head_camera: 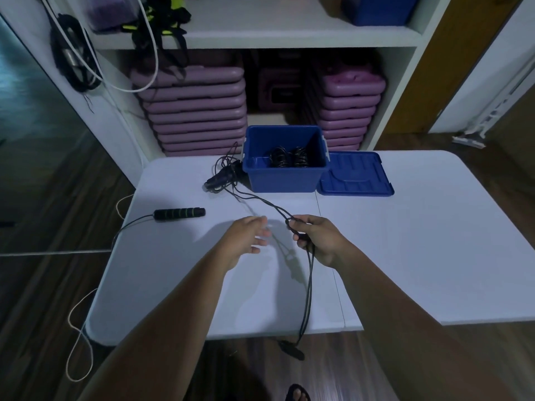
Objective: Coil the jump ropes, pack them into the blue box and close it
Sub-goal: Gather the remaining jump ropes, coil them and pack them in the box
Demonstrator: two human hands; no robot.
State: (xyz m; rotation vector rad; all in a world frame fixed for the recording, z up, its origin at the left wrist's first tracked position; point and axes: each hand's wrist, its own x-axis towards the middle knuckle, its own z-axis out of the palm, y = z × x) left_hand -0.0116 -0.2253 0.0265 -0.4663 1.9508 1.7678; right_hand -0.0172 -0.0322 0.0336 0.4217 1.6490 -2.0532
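Observation:
An open blue box (pixel 285 179) stands at the far middle of the white table (pixel 419 241), with coiled black ropes (pixel 289 157) inside. Its blue lid (pixel 356 175) lies flat to the right of it. My right hand (pixel 314 238) grips loops of a thin black jump rope (pixel 308 287); its strands hang down past the table's near edge, and one strand runs up to a tangle with handles (pixel 221 176) left of the box. My left hand (pixel 247 237) hovers with straight fingers just left of the rope, holding nothing. Another jump rope handle (pixel 179 213), black with green bands, lies at the left.
White shelves behind the table hold stacked purple boards (pixel 197 111), straps, and another blue bin (pixel 379 10). A pale cord (pixel 78 337) dangles off the table's left side. Wooden floor surrounds the table; a sandalled foot (pixel 298 393) shows below.

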